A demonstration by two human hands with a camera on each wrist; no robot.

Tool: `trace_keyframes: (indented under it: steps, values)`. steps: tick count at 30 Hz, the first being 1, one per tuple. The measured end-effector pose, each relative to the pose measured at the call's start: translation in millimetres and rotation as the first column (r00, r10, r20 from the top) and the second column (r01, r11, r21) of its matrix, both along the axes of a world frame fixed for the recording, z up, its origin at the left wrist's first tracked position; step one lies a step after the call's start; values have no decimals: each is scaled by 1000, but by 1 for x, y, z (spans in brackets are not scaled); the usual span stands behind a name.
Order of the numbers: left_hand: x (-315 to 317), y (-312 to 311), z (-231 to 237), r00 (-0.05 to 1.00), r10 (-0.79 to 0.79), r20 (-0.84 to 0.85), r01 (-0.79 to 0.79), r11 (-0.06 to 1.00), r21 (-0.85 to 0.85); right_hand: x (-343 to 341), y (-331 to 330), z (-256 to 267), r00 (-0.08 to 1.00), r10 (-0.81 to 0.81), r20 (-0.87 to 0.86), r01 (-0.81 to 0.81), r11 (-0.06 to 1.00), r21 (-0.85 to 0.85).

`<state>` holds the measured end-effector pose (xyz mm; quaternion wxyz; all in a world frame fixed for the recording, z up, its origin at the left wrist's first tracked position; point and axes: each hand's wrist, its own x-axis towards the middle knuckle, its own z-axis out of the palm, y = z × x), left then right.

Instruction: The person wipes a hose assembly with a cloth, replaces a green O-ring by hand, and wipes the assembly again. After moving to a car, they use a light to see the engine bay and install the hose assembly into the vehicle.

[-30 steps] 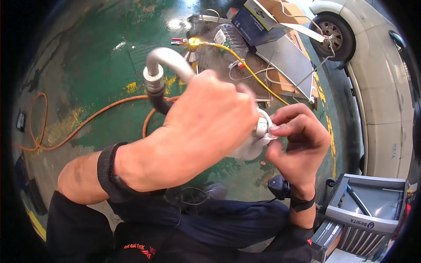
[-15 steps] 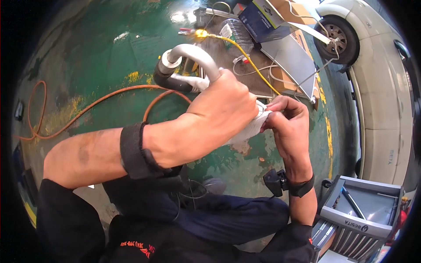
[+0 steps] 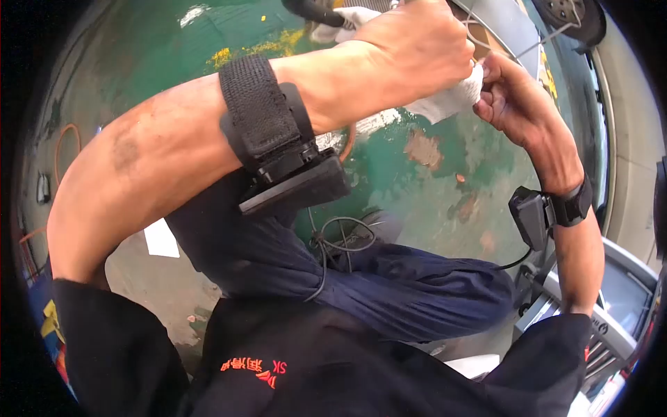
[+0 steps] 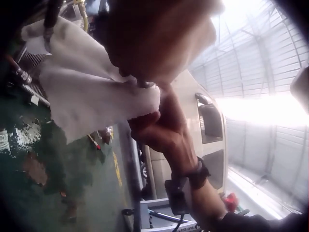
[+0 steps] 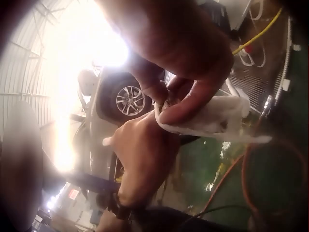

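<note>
My left hand (image 3: 410,52) is curled round a metal pipe (image 4: 145,84), whose curved part lies mostly out of the head view. A black hose (image 3: 316,10) shows at the top edge beyond that fist. White cloth (image 3: 448,101) hangs below the left knuckles and wraps the pipe's end. At that end, my right hand (image 3: 521,97) pinches the cloth between thumb and fingers. In the right wrist view the cloth (image 5: 212,118) stretches along under the right fingers. The left hand covers much of the pipe in every view.
A finned radiator-like panel (image 5: 256,87) lies on the green floor, with a yellow hose (image 5: 260,30) over it and an orange hose (image 5: 229,181) nearby. A pale car (image 3: 632,132) stands at right. Below it is a grey tool cart (image 3: 625,299).
Both hands have moved up and rightward in the head view, and the pipe's bend has left the frame. The right hand keeps hold of the cloth, now beside the pipe's end.
</note>
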<state>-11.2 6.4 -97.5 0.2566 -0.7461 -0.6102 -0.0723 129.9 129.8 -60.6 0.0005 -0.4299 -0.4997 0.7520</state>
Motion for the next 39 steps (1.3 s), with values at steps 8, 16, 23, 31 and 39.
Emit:
trace_keyframes:
  steps: [8,16,23,31,39]
  values:
    - [-6,3,18,990,-20,-143,84,885,459,32,-6,6,941,-82,-327,102,994,44]
    - [9,-2,39,999,6,51,-31,860,509,74,-14,26,654,131,-745,57,974,221]
    - [13,-5,46,990,-27,138,-47,863,503,57,-30,36,528,-19,-849,199,975,102]
    - [12,-10,50,980,-32,196,-64,882,466,55,-20,28,526,248,-813,78,939,336]
    - [13,-11,48,978,-44,205,-54,892,449,58,-26,41,504,-28,-863,113,993,33]
